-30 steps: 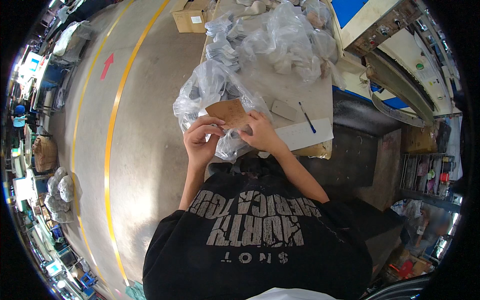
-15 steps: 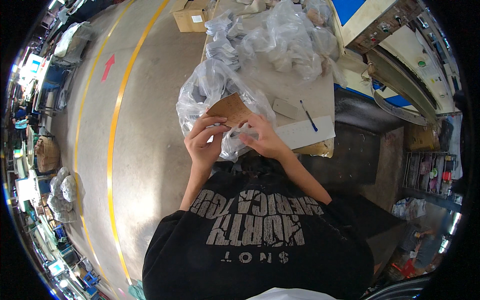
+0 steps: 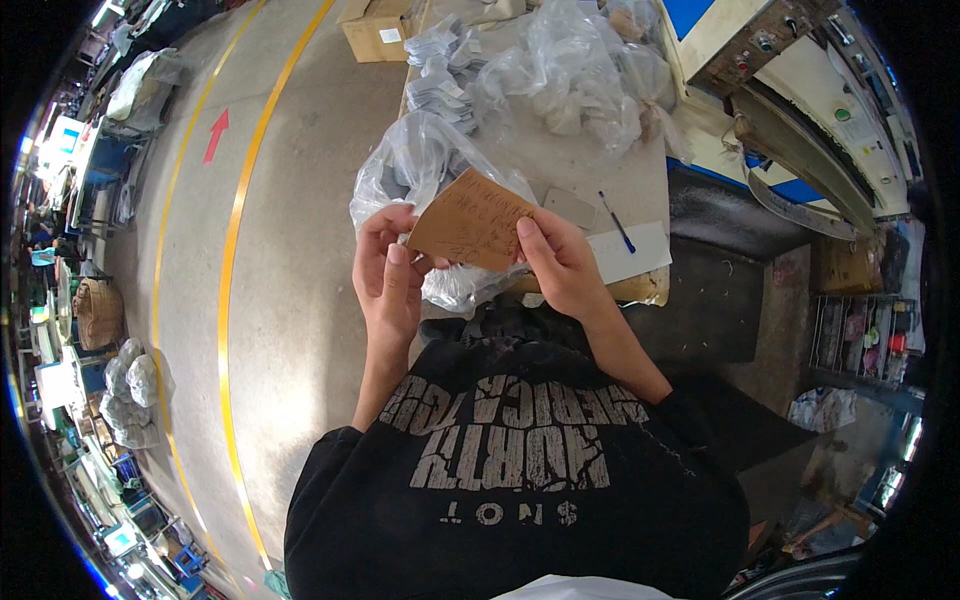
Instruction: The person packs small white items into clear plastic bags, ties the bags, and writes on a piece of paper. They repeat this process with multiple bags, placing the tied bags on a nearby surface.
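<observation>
A piece of brown card (image 3: 470, 222) with handwriting on it is held up between my two hands, tilted and facing me. My left hand (image 3: 388, 265) grips its left edge, thumb in front and fingers partly behind it. At its right edge my right hand (image 3: 560, 258) pinches it, thumb on top. Behind and below the card lies a clear plastic bag (image 3: 410, 150) with grey pieces inside, at the table's near left corner. A pen (image 3: 617, 222) rests on a white sheet (image 3: 640, 250) to the right, beside a small grey card (image 3: 570, 207).
Stacks of grey pieces (image 3: 440, 95) stand along the left of the table (image 3: 640, 190); more clear bags (image 3: 575, 75) lie at its far side. A cardboard box (image 3: 375, 35) is beyond the far left. A machine (image 3: 770, 60) stands at the right. Yellow lines mark the floor (image 3: 300, 220).
The brown card has been raised off the bag and turned flatter toward me. My right hand has moved right to its edge; my left hand has shifted slightly left.
</observation>
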`<control>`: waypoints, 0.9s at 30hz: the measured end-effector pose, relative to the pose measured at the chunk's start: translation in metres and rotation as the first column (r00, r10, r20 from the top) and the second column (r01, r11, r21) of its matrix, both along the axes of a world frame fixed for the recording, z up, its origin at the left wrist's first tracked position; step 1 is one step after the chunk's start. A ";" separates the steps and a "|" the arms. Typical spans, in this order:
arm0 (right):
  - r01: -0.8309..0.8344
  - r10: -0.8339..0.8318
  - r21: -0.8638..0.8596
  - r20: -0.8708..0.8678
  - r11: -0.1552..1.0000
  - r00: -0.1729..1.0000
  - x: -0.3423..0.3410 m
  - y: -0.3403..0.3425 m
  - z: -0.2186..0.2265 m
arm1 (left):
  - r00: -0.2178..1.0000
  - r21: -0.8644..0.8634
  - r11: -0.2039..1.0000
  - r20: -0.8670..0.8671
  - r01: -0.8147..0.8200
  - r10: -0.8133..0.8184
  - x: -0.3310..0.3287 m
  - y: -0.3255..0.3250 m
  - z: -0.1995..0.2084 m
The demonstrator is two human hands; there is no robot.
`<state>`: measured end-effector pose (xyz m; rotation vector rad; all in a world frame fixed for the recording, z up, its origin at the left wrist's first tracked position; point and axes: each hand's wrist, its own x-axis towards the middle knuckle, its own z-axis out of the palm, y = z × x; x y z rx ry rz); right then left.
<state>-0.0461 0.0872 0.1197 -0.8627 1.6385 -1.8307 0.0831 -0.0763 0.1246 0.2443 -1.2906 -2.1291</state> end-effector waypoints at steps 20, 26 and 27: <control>0.017 -0.016 -0.017 0.036 1.000 0.999 0.003 0.018 0.008 | 0.977 -0.004 0.985 0.122 0.174 -0.173 0.008 0.008 -0.013; 0.048 -0.048 0.008 0.034 0.999 0.998 0.000 0.023 0.001 | 0.969 -0.048 0.980 0.166 0.194 -0.184 0.009 0.012 -0.013; 0.062 -0.063 0.010 0.059 0.998 0.996 0.001 0.024 0.000 | 0.967 -0.051 0.978 0.170 0.201 -0.190 0.009 0.012 -0.013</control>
